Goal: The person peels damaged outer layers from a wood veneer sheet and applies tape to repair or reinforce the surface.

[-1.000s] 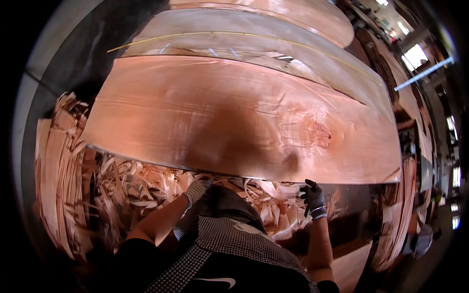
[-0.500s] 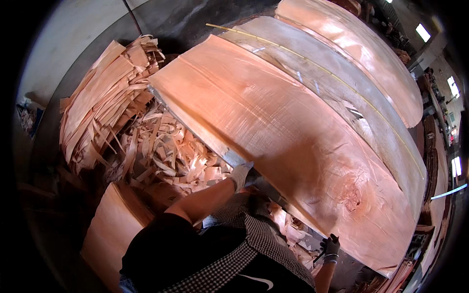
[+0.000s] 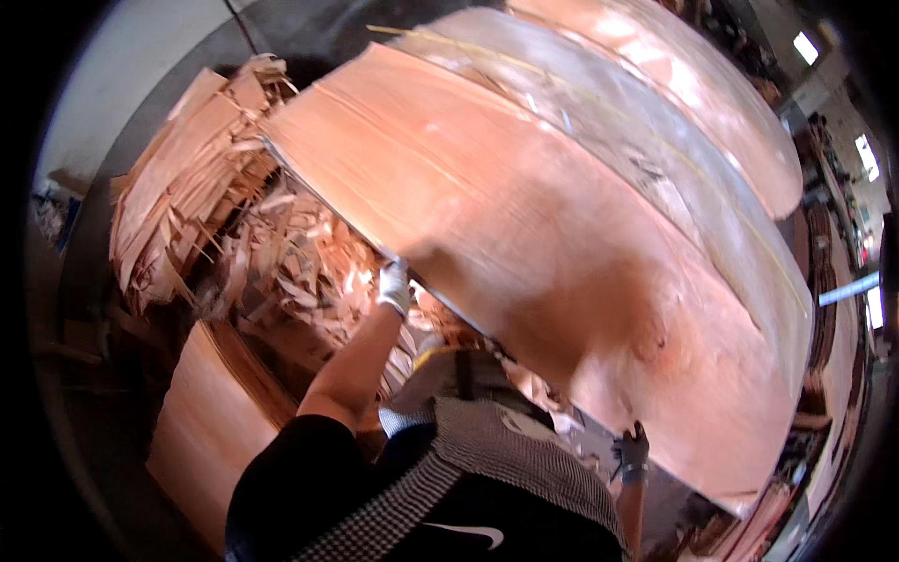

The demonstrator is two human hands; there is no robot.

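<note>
Both gloved hands grip the near edge of a large wood veneer sheet (image 3: pixel 524 215).

The left hand (image 3: pixel 394 287), mid-frame, is closed on the sheet's edge; the right hand (image 3: pixel 634 450), lower right, clasps the same edge. The sheet spans the centre, lying over the veneer stack (image 3: pixel 655 103); it looks not yet squared. Veneer scraps (image 3: pixel 281 253) lie at left.

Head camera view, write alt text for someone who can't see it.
A person's gloved left hand and gloved right hand grip the near edge of a large thin wood veneer sheet. A heap of veneer scraps lies to the left, and a stack of veneer sheets below it.
</note>
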